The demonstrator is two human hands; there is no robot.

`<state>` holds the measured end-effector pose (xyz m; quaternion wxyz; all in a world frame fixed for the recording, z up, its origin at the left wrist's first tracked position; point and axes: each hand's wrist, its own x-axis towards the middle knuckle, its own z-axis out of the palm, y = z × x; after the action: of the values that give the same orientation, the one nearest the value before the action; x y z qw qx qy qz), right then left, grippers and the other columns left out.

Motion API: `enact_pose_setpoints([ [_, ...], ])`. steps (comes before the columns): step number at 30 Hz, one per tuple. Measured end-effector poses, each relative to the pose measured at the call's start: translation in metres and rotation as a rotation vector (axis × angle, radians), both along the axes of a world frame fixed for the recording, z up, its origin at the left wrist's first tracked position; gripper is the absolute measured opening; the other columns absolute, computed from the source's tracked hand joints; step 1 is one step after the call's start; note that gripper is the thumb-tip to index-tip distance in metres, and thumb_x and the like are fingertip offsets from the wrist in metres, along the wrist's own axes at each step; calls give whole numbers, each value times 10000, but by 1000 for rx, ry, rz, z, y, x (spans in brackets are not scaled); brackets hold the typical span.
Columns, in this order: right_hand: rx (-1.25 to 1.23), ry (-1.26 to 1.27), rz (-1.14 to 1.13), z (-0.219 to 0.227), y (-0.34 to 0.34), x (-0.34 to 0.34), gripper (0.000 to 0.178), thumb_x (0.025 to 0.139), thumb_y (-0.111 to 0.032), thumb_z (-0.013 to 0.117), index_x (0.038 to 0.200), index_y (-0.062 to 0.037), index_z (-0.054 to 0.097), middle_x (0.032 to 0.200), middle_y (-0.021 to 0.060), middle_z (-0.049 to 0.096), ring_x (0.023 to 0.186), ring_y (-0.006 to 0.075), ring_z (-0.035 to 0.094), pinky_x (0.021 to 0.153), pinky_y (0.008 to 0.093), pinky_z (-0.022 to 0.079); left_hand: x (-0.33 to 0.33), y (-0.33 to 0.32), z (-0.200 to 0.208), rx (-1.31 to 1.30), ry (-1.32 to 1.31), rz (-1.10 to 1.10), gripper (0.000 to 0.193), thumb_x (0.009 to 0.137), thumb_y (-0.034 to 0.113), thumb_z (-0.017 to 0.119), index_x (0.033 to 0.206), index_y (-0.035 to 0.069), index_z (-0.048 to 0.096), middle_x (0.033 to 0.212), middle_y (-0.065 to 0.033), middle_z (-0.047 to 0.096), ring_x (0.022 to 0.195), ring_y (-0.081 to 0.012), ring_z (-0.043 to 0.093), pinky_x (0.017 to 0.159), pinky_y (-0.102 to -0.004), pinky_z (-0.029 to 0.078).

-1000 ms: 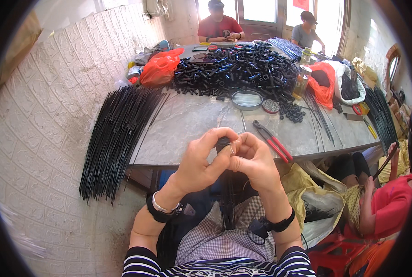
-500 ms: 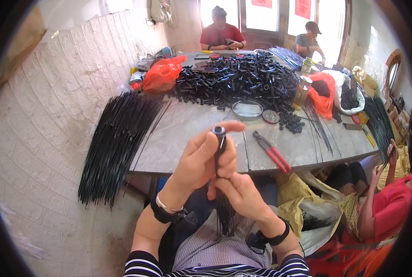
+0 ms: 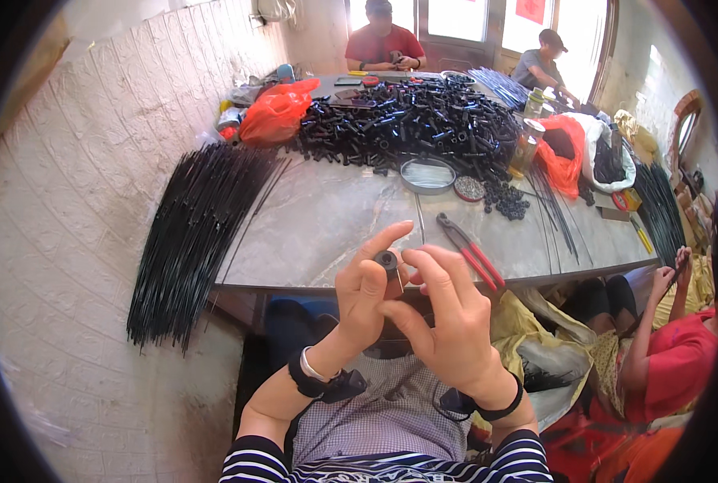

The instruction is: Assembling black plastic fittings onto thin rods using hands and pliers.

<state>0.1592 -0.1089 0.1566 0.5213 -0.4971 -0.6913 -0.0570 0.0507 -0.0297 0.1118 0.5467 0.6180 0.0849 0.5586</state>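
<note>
My left hand grips a short black tube upright, its open end facing up, over my lap at the table's near edge. My right hand is pressed against the left from the right, fingers curled by the tube's top; whether they pinch something small is hidden. Both wrists wear black bands. Red-handled pliers lie on the grey table just beyond my fingers.
A big heap of black tubes covers the table's far half, with a round lid and small dish beside it. A bundle of long black rods hangs off the left edge. Orange bags, two seated people behind, one person at right.
The hands came apart and rejoined: half a second ago the right hand was lower, under the left. Now it has risen beside the tube's top. The view has tipped slightly.
</note>
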Motion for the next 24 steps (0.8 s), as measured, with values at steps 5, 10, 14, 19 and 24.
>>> enact_pose_setpoints([
  [5,-63,-194,-89,-9,-2,-1,450,713,-128,720,1118,16,585,1055,166,596,851,252,641,657,312,546,1,-6,-20,-15,17,102,639,972,524,390,1297,-14,506,723,42,521,650,-38,445,577,-194,352],
  [10,-61,-373,-162,-21,1,4,437,696,-112,667,1104,23,590,1058,162,596,878,260,638,678,312,537,2,-9,-39,-41,-2,80,602,988,488,381,1262,-26,533,770,27,558,697,-42,480,610,-194,384],
  [14,-106,-447,-146,-26,2,11,417,699,-104,626,1086,45,588,1047,169,599,888,266,637,676,301,531,7,-10,-46,-34,45,117,659,973,517,387,1237,-72,515,703,38,522,603,-25,423,551,-191,317],
  [19,-171,-417,-130,-35,4,17,391,695,-115,624,1051,44,597,981,149,609,835,248,637,623,288,518,8,-6,-56,21,139,126,658,967,530,380,1216,-58,541,707,36,521,610,-24,415,543,-195,323],
  [24,-325,-314,-67,-33,1,18,281,702,-117,640,943,20,594,889,105,614,712,209,624,546,286,490,12,-3,-69,122,58,187,511,996,383,400,1171,-60,585,639,-37,560,558,-99,516,512,-242,398],
])
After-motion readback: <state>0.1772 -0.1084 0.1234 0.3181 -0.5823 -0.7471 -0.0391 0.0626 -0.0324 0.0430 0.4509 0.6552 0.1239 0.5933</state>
